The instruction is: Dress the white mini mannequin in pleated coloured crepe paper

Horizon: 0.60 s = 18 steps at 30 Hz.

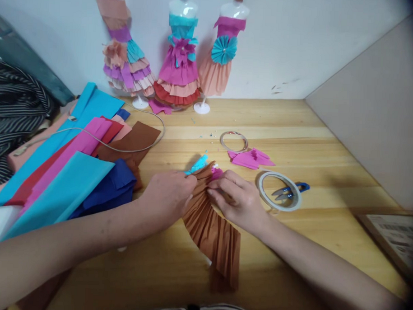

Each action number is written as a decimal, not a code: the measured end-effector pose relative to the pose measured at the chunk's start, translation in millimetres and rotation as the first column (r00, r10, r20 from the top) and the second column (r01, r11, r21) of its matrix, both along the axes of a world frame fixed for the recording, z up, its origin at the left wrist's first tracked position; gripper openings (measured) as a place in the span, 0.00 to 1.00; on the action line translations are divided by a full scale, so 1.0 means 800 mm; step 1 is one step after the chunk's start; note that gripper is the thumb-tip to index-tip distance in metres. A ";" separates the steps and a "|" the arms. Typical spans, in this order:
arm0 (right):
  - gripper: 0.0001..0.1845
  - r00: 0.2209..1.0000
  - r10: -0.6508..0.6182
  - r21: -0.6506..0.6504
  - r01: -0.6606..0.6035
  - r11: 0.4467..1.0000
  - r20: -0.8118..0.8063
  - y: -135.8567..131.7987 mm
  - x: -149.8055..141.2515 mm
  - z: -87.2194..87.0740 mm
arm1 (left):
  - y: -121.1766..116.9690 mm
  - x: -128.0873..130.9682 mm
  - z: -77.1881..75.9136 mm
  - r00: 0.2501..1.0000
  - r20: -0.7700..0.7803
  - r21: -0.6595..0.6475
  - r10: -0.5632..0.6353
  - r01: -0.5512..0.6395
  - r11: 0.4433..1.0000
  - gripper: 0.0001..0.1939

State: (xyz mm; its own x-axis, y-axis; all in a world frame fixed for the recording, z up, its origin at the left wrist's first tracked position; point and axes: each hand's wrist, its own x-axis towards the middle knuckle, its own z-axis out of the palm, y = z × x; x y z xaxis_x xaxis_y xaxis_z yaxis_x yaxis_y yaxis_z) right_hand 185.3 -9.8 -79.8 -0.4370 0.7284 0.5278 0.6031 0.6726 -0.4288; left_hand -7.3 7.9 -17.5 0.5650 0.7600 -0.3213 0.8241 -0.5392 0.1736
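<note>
My left hand point(173, 194) is closed on the upper left edge of a brown pleated strip of crepe paper point(217, 234), which fans out below toward the table's front. My right hand point(239, 197) pinches at the same paper's top right side, thumb and forefinger together. Just beyond my fingertips show a turquoise paper piece point(197, 164) and a bit of magenta paper point(216, 173). What lies under the brown pleats is mostly hidden.
Three paper-dressed mannequins point(178, 77) stand against the wall. Folded crepe sheets point(66, 186) and a cable point(125, 150) lie at the left. Right of my hands are a tape roll point(296, 199), blue-handled snips point(303, 186), a thinner ring point(222, 139) and magenta scraps point(250, 158).
</note>
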 end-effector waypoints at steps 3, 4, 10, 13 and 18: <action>0.07 1.000 -0.006 0.027 0.006 1.000 -0.002 0.002 0.002 -0.001 | 0.002 0.000 0.001 1.000 -0.011 -0.010 0.010 -0.010 1.000 0.07; 0.07 1.000 0.003 0.038 -0.003 0.999 0.013 0.002 0.002 -0.002 | 0.003 0.000 0.001 1.000 -0.013 -0.008 0.012 -0.012 1.000 0.06; 0.07 0.994 0.022 0.086 -0.032 0.996 0.110 0.005 0.005 -0.007 | 0.006 -0.001 0.001 1.000 -0.005 -0.007 0.004 -0.004 1.000 0.07; 0.08 0.985 -0.006 0.137 -0.018 0.990 0.173 0.007 0.003 -0.007 | 0.006 -0.002 0.002 1.000 -0.002 -0.019 0.008 -0.008 1.000 0.06; 0.10 0.980 -0.027 0.156 -0.004 0.988 0.196 0.010 0.001 -0.005 | 0.009 -0.003 0.003 1.000 0.004 -0.038 0.017 -0.017 0.999 0.06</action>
State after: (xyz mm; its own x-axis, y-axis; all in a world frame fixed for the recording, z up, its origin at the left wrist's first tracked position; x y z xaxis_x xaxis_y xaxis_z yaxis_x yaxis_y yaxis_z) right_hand 186.4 -1.6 -83.7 -0.5356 0.6501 0.5389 0.6737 0.7138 -0.1914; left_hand -9.7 14.8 -14.9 0.5537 0.7568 -0.3475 0.8321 -0.5184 0.1970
